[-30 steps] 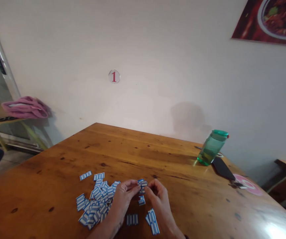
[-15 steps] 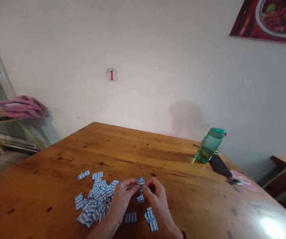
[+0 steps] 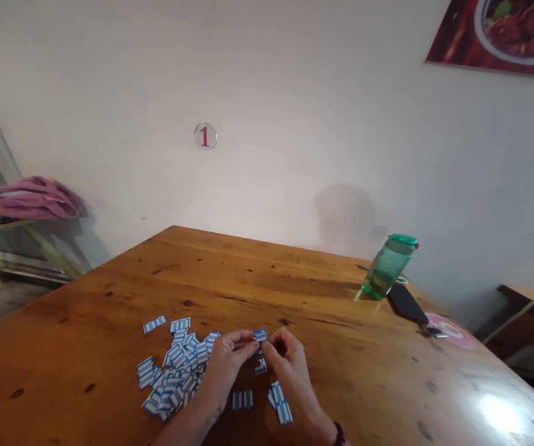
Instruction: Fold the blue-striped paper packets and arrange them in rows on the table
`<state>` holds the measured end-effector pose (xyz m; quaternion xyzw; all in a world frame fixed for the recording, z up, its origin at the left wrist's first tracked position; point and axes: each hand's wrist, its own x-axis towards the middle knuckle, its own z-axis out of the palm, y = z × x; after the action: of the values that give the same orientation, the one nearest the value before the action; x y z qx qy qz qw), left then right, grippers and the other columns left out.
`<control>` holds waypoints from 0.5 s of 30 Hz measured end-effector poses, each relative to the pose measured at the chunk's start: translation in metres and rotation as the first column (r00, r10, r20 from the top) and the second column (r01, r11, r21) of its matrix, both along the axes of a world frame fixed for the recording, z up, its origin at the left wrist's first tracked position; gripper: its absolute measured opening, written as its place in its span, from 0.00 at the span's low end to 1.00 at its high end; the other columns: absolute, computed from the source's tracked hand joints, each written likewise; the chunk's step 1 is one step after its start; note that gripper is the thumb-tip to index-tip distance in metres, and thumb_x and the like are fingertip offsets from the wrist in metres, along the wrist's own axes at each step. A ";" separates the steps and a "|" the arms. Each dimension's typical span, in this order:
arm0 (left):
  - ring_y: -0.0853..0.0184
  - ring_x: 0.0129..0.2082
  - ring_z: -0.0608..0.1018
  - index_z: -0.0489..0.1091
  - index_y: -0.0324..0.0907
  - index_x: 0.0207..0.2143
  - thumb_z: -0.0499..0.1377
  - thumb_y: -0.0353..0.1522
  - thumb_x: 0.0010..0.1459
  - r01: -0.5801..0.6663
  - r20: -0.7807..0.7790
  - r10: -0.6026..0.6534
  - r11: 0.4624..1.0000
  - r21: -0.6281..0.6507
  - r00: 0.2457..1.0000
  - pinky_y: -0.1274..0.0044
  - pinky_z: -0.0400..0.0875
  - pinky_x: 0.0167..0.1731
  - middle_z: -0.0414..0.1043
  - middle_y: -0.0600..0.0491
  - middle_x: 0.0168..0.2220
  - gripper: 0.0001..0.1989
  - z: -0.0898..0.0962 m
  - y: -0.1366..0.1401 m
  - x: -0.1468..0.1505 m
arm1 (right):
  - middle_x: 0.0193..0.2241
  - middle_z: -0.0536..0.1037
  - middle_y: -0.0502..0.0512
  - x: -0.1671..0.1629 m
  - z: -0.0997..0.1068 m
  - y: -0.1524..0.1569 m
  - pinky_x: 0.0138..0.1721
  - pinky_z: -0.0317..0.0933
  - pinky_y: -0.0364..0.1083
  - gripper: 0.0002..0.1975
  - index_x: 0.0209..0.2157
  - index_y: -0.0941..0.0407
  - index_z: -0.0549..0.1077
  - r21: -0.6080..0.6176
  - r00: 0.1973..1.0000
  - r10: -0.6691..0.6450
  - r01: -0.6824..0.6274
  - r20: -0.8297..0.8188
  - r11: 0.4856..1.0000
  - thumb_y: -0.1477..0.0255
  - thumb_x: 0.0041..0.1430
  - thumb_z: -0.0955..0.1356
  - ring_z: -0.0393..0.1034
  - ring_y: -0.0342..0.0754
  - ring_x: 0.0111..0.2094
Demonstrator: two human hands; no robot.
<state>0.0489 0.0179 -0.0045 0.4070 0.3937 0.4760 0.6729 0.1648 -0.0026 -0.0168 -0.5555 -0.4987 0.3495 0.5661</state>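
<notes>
My left hand [image 3: 230, 360] and my right hand [image 3: 289, 362] meet above the table, each pinching a small blue-and-white label piece [image 3: 260, 335] between thumb and fingers. Just under the fingertips lies another label piece [image 3: 260, 367], partly covered. Left of my left hand spreads a loose pile of blue-and-white labels [image 3: 174, 378], some hidden behind that hand and forearm. Between my forearms rests a striped label strip [image 3: 242, 399]. Beside my right wrist, a few label strips [image 3: 280, 404] overlap one another.
A green bottle [image 3: 390, 266] stands at the right, near a black phone-like slab [image 3: 407, 303] and a pink disc [image 3: 453, 329]. The wooden table [image 3: 230, 279] reaches toward the wall. Pink cloth [image 3: 35, 198] sits on a bench at far left.
The view has shifted slightly. Both hands keep their pinch on the label piece, with only small finger movement; the pile looks the same.
</notes>
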 end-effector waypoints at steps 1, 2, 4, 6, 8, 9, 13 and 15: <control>0.69 0.20 0.74 0.74 0.37 0.21 0.67 0.34 0.32 -0.011 0.001 0.011 1.000 -0.003 1.000 0.79 0.68 0.23 0.75 0.53 0.19 0.12 0.001 0.000 -0.002 | 0.15 0.61 0.44 0.000 0.002 0.000 0.20 0.50 0.39 0.10 0.18 0.56 0.61 0.001 1.000 0.011 -0.011 0.012 1.000 0.68 0.46 0.66 0.54 0.40 0.18; 0.69 0.20 0.74 0.73 0.37 0.22 0.67 0.33 0.32 -0.026 0.009 0.026 1.000 -0.013 1.000 0.80 0.68 0.23 0.74 0.54 0.19 0.11 0.002 0.001 -0.004 | 0.16 0.62 0.45 0.001 0.004 -0.001 0.21 0.51 0.40 0.09 0.19 0.57 0.62 0.007 0.999 0.027 -0.027 0.029 1.000 0.68 0.46 0.65 0.55 0.40 0.19; 0.71 0.20 0.74 0.72 0.37 0.23 0.67 0.32 0.33 -0.093 0.041 0.095 0.994 -0.050 0.995 0.81 0.68 0.22 0.74 0.55 0.19 0.11 0.004 0.003 -0.009 | 0.18 0.65 0.47 0.002 0.007 -0.003 0.23 0.53 0.40 0.06 0.23 0.58 0.66 0.028 0.993 0.065 -0.068 0.094 0.997 0.70 0.48 0.65 0.58 0.41 0.21; 0.70 0.20 0.75 0.71 0.38 0.24 0.67 0.31 0.33 -0.172 0.087 0.180 0.980 -0.097 0.980 0.81 0.68 0.22 0.74 0.56 0.19 0.11 0.003 0.007 -0.016 | 0.20 0.68 0.48 0.004 0.010 -0.007 0.24 0.54 0.40 0.03 0.26 0.58 0.68 0.022 0.964 0.136 -0.145 0.230 0.989 0.73 0.48 0.64 0.60 0.42 0.22; 0.68 0.22 0.77 0.69 0.39 0.24 0.67 0.30 0.32 -0.235 0.126 0.251 0.963 -0.133 0.960 0.81 0.68 0.21 0.75 0.56 0.20 0.13 0.003 0.010 -0.021 | 0.22 0.70 0.48 0.004 0.011 -0.013 0.26 0.54 0.40 0.05 0.27 0.57 0.70 -0.041 0.870 0.256 -0.264 0.421 0.964 0.77 0.47 0.63 0.62 0.42 0.23; 0.66 0.23 0.77 0.68 0.39 0.25 0.67 0.30 0.32 -0.254 0.138 0.273 0.957 -0.142 0.952 0.80 0.69 0.21 0.75 0.55 0.20 0.13 0.002 0.011 -0.023 | 0.23 0.70 0.49 0.003 0.012 -0.016 0.27 0.54 0.40 0.06 0.27 0.57 0.71 -0.090 0.798 0.315 -0.316 0.514 0.945 0.78 0.47 0.63 0.63 0.42 0.25; 0.64 0.24 0.78 0.67 0.39 0.25 0.66 0.28 0.33 -0.264 0.149 0.285 0.954 -0.142 0.947 0.80 0.69 0.20 0.75 0.54 0.20 0.13 0.003 0.014 -0.025 | 0.32 0.72 0.52 -0.002 0.011 -0.025 0.33 0.53 0.43 0.04 0.28 0.55 0.72 -0.240 0.506 0.400 -0.353 0.764 0.904 0.75 0.47 0.66 0.64 0.47 0.36; 0.64 0.24 0.78 0.67 0.39 0.25 0.66 0.28 0.34 -0.252 0.146 0.271 0.958 -0.138 0.951 0.80 0.68 0.19 0.75 0.54 0.21 0.12 0.004 0.013 -0.024 | 0.36 0.72 0.54 -0.005 0.011 -0.026 0.35 0.52 0.45 0.06 0.31 0.55 0.71 -0.280 0.410 0.411 -0.343 0.814 0.897 0.73 0.47 0.67 0.63 0.50 0.40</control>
<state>0.0250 0.0312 -0.0002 0.2703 0.4150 0.5688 0.6566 0.1597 -0.0286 -0.0062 -0.5462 -0.8112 0.1628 0.1307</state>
